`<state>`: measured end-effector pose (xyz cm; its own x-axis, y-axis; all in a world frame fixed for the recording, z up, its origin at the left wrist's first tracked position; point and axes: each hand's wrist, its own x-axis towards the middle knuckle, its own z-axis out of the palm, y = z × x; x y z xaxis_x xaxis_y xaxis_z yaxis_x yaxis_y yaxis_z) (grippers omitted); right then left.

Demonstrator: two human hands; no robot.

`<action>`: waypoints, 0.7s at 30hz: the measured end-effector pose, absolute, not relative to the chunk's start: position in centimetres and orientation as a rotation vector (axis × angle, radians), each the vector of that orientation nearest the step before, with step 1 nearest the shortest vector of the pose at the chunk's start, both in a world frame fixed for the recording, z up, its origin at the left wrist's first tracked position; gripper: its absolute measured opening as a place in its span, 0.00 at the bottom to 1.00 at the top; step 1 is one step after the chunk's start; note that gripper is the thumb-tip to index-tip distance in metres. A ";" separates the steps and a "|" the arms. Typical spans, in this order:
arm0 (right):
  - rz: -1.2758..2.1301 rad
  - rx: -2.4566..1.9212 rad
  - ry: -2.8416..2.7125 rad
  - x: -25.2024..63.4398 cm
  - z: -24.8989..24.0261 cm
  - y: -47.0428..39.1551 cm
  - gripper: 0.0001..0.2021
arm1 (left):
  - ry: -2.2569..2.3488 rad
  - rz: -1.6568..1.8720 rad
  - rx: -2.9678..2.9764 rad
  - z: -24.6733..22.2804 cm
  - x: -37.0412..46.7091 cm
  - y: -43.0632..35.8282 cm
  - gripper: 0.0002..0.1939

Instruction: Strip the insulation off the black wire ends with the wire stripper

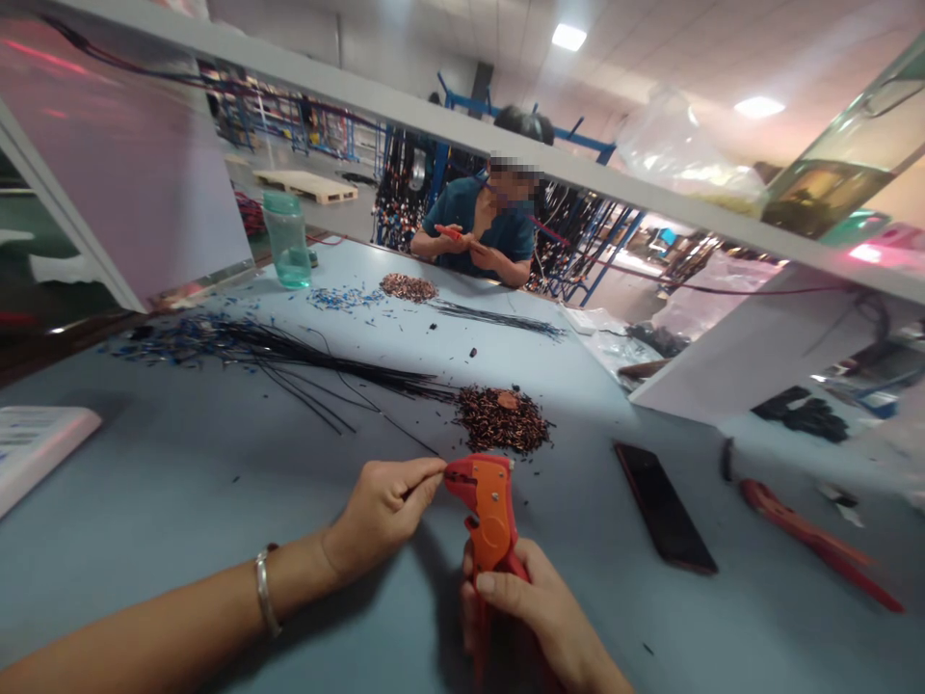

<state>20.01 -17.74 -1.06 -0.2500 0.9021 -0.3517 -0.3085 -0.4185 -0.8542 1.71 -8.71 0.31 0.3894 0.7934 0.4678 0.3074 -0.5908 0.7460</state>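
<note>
My right hand [516, 588] is wrapped round the handles of a red and orange wire stripper [492, 511], its jaws turned to the left. At those jaws, my left hand [390, 506] pinches the end of a thin black wire [394, 424] between thumb and forefinger. Just beyond the tool lies a pile of short black and copper pieces [504, 421]. A bundle of long black wires [347, 364] stretches leftward from that pile, its far end among scattered blue-tipped pieces [180, 339].
A phone [665, 506] and red-handled pliers [816, 540] lie at the right. A green bottle [287, 241] stands at the back left. Across the table sits a person [481, 217] holding a red tool. A white box [39, 443] is at the left edge.
</note>
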 end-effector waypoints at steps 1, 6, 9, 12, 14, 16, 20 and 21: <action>1.800 -1.110 -0.829 20.0 -1.0 -17.7 0.20 | 0.937 1.144 2.103 0.3 1.7 -8.7 0.13; 1.774 -1.140 -0.784 20.2 -1.1 -17.7 0.21 | 0.984 1.117 2.127 0.5 1.7 -8.8 0.12; 1.785 -1.127 -0.783 20.4 -1.0 -17.6 0.21 | 1.022 1.102 2.113 0.7 1.7 -8.7 0.12; 1.806 -1.102 -0.800 20.5 -1.0 -17.5 0.21 | 1.013 1.104 2.112 0.8 1.7 -8.7 0.12; 1.805 -1.094 -0.826 20.5 -1.1 -17.6 0.20 | 0.996 1.104 2.107 0.7 1.7 -8.7 0.12; 1.796 -1.096 -0.846 20.5 -1.1 -17.6 0.20 | 0.979 1.107 2.098 0.7 1.8 -8.7 0.12; 1.777 -1.109 -0.883 20.4 -1.0 -17.6 0.19 | 0.958 1.115 2.085 0.5 1.8 -8.6 0.13; 1.768 -1.109 -0.895 20.3 -0.9 -17.6 0.19 | 0.955 1.114 2.082 0.5 1.8 -8.6 0.13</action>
